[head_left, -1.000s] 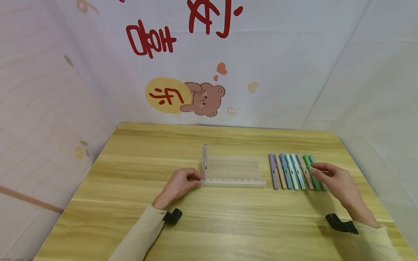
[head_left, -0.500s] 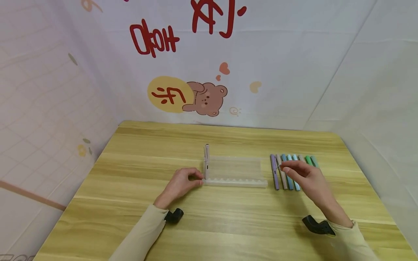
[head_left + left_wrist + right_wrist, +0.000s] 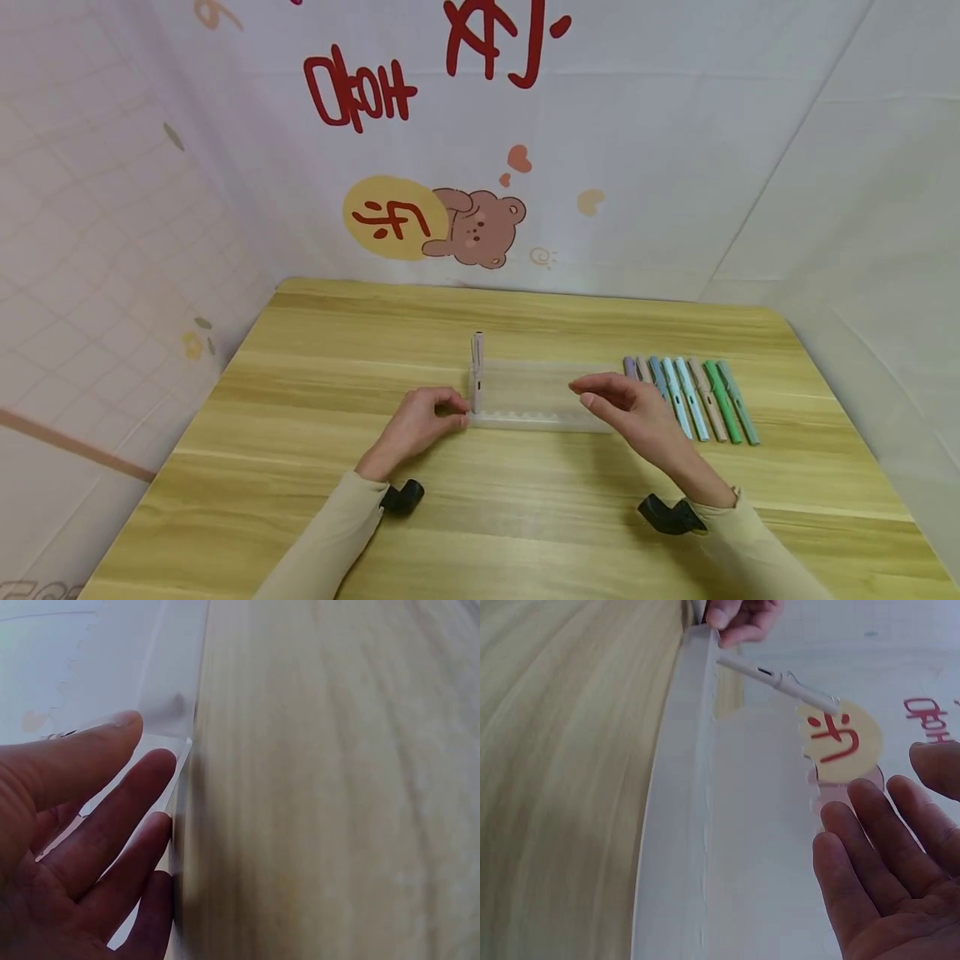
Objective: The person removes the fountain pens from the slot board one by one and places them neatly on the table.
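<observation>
A clear plastic pen rack (image 3: pixel 540 422) with a scalloped edge stands on the table. One pale, clipped pen (image 3: pixel 477 375) is upright at its left end; the right wrist view shows the same pen (image 3: pixel 769 673) in the rack. At that left end, my left hand (image 3: pixel 420 421) holds the rack's corner between thumb and fingers. My right hand (image 3: pixel 633 412) hovers by the rack's right part, fingers extended and nothing in them. In the right wrist view the right hand's fingers (image 3: pixel 885 855) are spread before the clear panel. Several capped pens (image 3: pixel 701 400) lie in a row to the right.
The pens in the row are purple, beige, blue, light blue and green; the right hand hides part of the leftmost ones. A wooden table (image 3: pixel 525 517) bears everything. A printed white cloth (image 3: pixel 660 150) hangs behind it.
My right hand has moved left, from above the right end of the pen row, across the pens, to the rack's right part. The left hand stays at the rack's left end.
</observation>
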### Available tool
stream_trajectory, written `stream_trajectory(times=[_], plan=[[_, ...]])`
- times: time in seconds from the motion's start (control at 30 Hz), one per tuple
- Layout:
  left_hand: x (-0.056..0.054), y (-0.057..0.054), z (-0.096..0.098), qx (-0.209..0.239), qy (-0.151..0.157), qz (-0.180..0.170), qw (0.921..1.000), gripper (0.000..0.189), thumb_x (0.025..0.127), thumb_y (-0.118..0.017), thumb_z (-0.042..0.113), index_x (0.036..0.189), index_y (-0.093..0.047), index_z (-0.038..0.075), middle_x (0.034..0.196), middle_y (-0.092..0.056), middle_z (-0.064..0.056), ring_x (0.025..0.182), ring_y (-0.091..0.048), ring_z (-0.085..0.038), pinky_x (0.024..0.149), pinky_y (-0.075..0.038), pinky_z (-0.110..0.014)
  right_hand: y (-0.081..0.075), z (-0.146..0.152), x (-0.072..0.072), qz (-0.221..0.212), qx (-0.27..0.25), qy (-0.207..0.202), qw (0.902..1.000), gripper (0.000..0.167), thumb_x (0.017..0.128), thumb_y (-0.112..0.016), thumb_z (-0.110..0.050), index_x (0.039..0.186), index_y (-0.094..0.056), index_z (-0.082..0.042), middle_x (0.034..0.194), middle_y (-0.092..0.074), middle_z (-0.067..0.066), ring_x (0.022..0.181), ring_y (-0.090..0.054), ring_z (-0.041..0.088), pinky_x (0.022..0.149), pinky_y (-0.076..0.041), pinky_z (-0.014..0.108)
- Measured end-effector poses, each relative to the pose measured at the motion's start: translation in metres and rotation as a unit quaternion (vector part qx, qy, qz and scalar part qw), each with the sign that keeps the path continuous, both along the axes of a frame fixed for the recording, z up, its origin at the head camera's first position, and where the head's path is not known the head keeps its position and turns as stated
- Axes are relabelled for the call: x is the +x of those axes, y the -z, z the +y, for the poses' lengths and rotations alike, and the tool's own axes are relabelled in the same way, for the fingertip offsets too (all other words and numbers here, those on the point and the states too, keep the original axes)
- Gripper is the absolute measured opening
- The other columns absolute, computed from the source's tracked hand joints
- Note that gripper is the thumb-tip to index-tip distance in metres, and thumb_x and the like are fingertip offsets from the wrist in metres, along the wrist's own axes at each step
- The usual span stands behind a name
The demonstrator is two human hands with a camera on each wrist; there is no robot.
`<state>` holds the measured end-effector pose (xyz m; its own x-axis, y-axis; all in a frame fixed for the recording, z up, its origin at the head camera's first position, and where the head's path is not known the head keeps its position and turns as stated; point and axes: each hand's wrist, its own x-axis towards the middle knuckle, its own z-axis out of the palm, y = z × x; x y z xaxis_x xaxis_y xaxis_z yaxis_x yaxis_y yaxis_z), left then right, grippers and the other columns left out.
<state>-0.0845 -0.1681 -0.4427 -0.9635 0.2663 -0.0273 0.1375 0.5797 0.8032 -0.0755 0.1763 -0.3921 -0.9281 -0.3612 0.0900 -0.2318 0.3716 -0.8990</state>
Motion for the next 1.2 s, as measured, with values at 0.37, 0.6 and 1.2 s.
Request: stream_trajectory(times=[0.37, 0.6, 1.2], plan=[[-0.001, 0.002, -0.001, 0.005, 0.009, 0.011, 0.9999, 0.009, 0.091, -0.08, 0.01, 0.098, -0.079, 0.016, 0.105, -0.075, 0.002, 0.104, -0.067, -0.02, 0.097, -0.052, -0.046, 0.012, -0.048, -0.01, -0.033, -0.014, -0.054, 0.9979, 0.029, 0.104, -0.066, -0.023, 0.128, -0.07, -0.008, 0.129, -0.07, 0.011, 0.115, -0.069, 0.026, 0.09, -0.055, 0.027], [-0.001, 0.001, 0.0, 0.013, 0.009, 0.007, 0.9999, 0.009, 0.091, -0.08, 0.01, 0.098, -0.079, 0.015, 0.105, -0.075, 0.002, 0.104, -0.067, -0.019, 0.096, -0.052, -0.046, 0.018, -0.071, -0.016, -0.059, -0.021, -0.071, 0.9956, 0.03, 0.103, -0.067, -0.021, 0.13, -0.069, -0.008, 0.131, -0.069, 0.012, 0.119, -0.066, 0.033, 0.092, -0.055, 0.026], [-0.001, -0.001, -0.003, 0.009, 0.016, 0.018, 0.9997, 0.009, 0.091, -0.08, 0.01, 0.099, -0.079, 0.013, 0.105, -0.075, 0.002, 0.104, -0.068, -0.02, 0.096, -0.052, -0.045, 0.035, -0.109, -0.03, -0.062, -0.018, -0.084, 0.9944, 0.041, 0.104, -0.064, -0.012, 0.141, -0.056, 0.003, 0.138, -0.063, 0.019, 0.126, -0.062, 0.034, 0.104, -0.051, 0.046]])
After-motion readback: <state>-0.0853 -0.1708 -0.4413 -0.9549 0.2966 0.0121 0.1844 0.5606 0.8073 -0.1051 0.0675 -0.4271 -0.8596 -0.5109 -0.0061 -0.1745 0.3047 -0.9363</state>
